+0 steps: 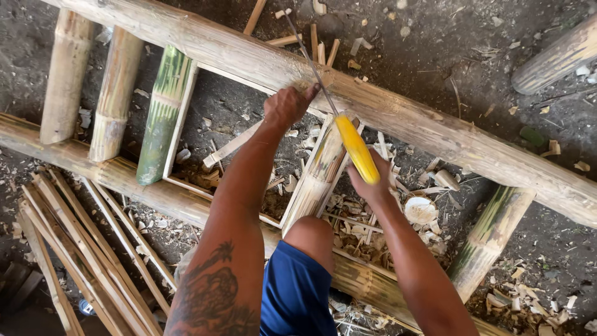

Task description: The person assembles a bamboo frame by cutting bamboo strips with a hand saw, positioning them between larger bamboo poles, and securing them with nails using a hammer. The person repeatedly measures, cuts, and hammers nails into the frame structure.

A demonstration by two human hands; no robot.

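Our right hand (371,182) grips a yellow-handled thin steel saw (356,148) angled up-left across the long pale bamboo pole (398,118); our left hand (287,107) clasps the pole beside its blade.

A bundle of thin split bamboo strips (87,249) lies on the dirt ground (485,56), near pale wood chips (423,211).

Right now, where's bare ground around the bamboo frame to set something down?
Barest: the dirt at upper right, between the long pole and the loose pole. Smaller patch beside the green rung. Crowded: offcuts under the saw and right hand, and the split strips at lower left.
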